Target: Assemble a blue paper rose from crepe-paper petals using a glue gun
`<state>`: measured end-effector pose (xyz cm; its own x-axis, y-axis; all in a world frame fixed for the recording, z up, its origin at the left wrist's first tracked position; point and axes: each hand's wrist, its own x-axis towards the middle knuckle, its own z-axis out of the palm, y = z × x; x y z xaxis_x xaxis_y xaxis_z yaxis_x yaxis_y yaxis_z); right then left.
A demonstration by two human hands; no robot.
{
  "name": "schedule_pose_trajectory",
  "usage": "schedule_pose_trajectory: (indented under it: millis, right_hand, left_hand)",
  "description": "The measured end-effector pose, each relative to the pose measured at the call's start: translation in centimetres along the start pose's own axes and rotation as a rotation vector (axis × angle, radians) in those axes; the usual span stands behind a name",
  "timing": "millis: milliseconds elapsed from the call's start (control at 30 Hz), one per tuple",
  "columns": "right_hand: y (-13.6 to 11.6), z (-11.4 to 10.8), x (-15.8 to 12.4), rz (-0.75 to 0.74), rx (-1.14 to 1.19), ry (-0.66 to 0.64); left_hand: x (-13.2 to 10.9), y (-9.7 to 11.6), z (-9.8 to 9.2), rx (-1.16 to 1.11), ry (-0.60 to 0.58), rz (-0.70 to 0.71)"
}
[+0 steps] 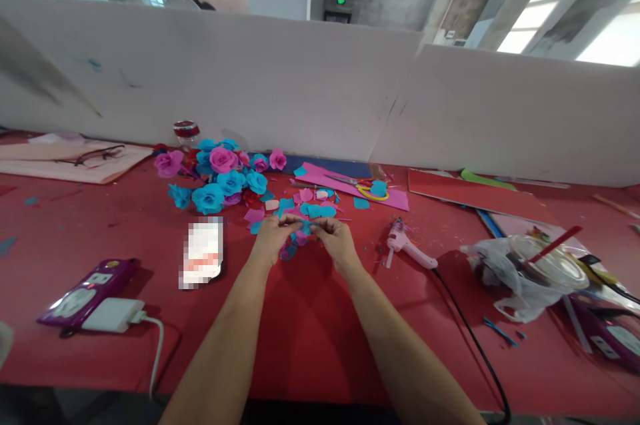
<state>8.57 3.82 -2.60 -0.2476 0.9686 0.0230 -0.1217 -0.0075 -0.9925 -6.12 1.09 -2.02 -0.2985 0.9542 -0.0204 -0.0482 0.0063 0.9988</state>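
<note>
Both arms reach forward over the red table (300,318). My left hand (273,236) and my right hand (336,238) meet at the table's middle, fingers pinched together on a small blue paper piece (306,228). A purple scrap (289,250) lies just under the hands. Loose blue and pink paper petals (313,205) are scattered right behind them. A heap of finished blue and pink paper roses (220,175) sits further back to the left.
A pink glue gun (407,245) with a black cord lies right of my hands. Scissors with yellow handles (367,188) rest on pink sheets. A plastic bag with a cup (530,275) stands right. A purple power strip (87,288) and white charger lie left. White partitions (300,85) close the back.
</note>
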Motion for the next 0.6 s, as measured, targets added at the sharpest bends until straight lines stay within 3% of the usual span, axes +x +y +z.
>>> schedule_pose_trajectory:
  millis: [300,600]
  right_hand:
    - [-1.2,-0.6,-0.4,-0.029,-0.044,-0.019]
    - [-1.2,-0.7,-0.2,-0.078,-0.078,0.054]
  left_hand:
    - [-0.4,0.6,0.3,0.039,0.033,0.095]
    - [-0.5,0.8,0.4,-0.051,0.036,0.043]
